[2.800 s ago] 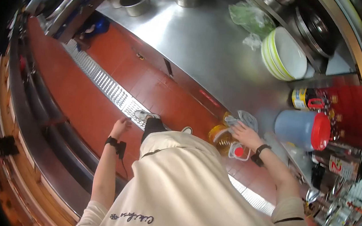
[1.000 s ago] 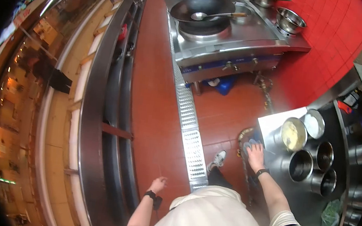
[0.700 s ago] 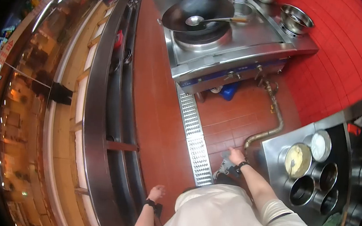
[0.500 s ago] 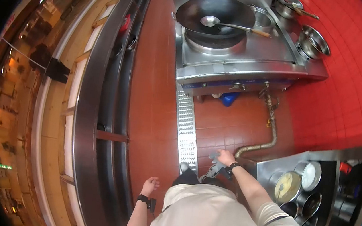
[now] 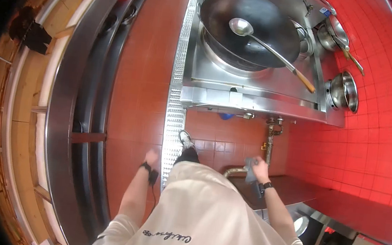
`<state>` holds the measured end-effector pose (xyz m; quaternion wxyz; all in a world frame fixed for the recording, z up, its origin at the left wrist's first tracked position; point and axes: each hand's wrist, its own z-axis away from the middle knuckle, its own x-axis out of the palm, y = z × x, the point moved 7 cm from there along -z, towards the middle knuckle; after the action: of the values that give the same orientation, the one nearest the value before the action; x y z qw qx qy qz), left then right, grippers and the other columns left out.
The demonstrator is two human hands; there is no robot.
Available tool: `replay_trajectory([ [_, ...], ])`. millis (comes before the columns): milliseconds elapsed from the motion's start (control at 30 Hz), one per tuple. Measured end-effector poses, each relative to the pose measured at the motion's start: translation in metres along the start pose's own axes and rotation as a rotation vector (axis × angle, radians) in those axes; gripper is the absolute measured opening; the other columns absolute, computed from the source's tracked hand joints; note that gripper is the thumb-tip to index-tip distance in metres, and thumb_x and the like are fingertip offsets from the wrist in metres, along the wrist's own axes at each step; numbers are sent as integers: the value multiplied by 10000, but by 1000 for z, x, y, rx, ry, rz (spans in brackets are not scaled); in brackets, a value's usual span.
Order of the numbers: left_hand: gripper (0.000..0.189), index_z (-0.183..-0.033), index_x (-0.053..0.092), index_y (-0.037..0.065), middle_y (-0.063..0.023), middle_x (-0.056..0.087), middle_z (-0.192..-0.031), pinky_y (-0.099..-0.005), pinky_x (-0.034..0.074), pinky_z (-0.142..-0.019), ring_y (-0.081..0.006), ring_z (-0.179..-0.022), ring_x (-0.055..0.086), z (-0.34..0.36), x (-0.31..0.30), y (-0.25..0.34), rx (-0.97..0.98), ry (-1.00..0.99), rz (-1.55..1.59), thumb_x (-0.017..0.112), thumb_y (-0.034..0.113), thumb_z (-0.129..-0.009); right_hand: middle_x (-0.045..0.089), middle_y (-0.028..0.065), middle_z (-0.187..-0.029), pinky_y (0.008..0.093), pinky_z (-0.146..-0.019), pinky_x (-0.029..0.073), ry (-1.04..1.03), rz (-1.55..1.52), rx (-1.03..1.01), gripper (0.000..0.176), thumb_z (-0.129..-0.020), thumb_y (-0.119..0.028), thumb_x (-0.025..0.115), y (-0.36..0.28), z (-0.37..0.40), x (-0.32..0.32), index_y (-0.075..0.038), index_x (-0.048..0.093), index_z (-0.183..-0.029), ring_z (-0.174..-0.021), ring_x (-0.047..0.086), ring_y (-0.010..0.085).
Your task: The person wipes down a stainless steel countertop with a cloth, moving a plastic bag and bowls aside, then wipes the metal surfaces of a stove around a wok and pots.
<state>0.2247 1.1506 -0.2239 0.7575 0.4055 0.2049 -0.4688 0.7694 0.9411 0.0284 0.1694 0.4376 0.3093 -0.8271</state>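
My right hand [image 5: 260, 169] is closed around a grey cloth [image 5: 250, 171], held low in front of the wok stove. Beside my body, my left hand [image 5: 152, 157] hangs over the red floor; motion smears its fingers, and I see nothing in it. Ahead stands the steel stove [image 5: 251, 101] with a large black wok [image 5: 217, 16] on its burner. A ladle [image 5: 280, 58] rests in the wok, its wooden handle reaching over the rim toward the front right. Neither hand touches the stove.
Steel bowls [image 5: 343, 91] line the red tiled wall at right. A pipe [image 5: 270, 143] runs below the stove. A metal drain grate [image 5: 178, 77] crosses the floor, and a long dark shelf counter [image 5: 72, 84] stands at left. Containers [image 5: 300, 225] sit lower right.
I have stepped forward, so the stove and wok appear closer. The cloth stays in my right hand. The pots at lower right have mostly left view.
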Motion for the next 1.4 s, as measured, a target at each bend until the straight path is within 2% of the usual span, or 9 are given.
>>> replay_trajectory([
  [33,521,-1079,673,12,-327,630,-1092,-521,483,-904,-483,-1039,606,33,-78,107,201,4,104,422,457,-975,681,225,-1077,426,-885,524,6,-49,-100,305,-820,-148,658,-38,-10,-26,-81,664,-1117,-1033,654,384],
  [100,501,-1191,629,31,-336,637,-997,-543,463,-852,-491,-1008,610,-5,-108,179,150,37,226,421,439,-988,666,205,-1097,422,-899,512,43,-117,-332,308,-834,-98,632,-128,-31,-75,-97,655,-1141,-1053,633,380],
  [167,330,-1248,593,57,-282,660,-987,-508,492,-815,-452,-938,637,8,-167,261,278,268,380,461,228,-999,646,181,-1086,431,-913,495,84,-92,-555,342,-834,-84,616,-215,-49,-101,-134,652,-1171,-1052,600,376],
  [267,263,-1173,631,52,-226,663,-1027,-477,503,-828,-405,-950,637,28,-219,328,465,494,508,483,61,-956,611,158,-1116,465,-936,469,134,-58,-829,395,-823,-91,628,-327,-68,-99,-179,653,-1207,-1072,554,374],
  [467,278,-1067,672,27,-153,670,-1058,-452,481,-918,-358,-1016,613,70,-206,403,774,273,108,539,-45,-834,566,112,-1215,457,-990,375,-22,43,-1051,312,-817,-147,640,-432,-116,15,-230,713,-1108,-1191,470,321],
  [900,471,-1358,494,-57,-221,465,-1452,-507,275,-1159,-363,-1375,405,79,-124,432,482,398,-493,498,97,-913,568,59,-1284,449,-1021,362,-293,37,-1124,370,-769,-41,615,-337,-160,-30,-171,704,-1105,-1219,459,290],
  [1067,520,-1343,490,-81,-265,443,-1453,-506,293,-1145,-365,-1370,409,73,-112,446,332,428,-648,523,276,-966,589,53,-1269,498,-1061,356,-207,6,-1120,378,-740,-31,619,-244,-189,-84,-162,709,-1083,-1261,446,314],
  [1167,801,-1370,455,-72,-302,461,-1414,-493,331,-1114,-387,-1283,494,58,-110,445,206,354,-599,633,530,-872,588,90,-1243,459,-1044,396,-30,-113,-1202,426,-709,-4,605,-164,-207,-129,-171,707,-1088,-1225,465,324],
  [1400,959,-1507,330,55,-282,561,-1227,-499,367,-1058,-399,-1113,596,41,-111,460,61,249,-645,618,663,-823,535,146,-1323,479,-1076,388,138,35,-985,408,-731,6,612,-14,-249,-228,-152,689,-1100,-1289,422,387],
])
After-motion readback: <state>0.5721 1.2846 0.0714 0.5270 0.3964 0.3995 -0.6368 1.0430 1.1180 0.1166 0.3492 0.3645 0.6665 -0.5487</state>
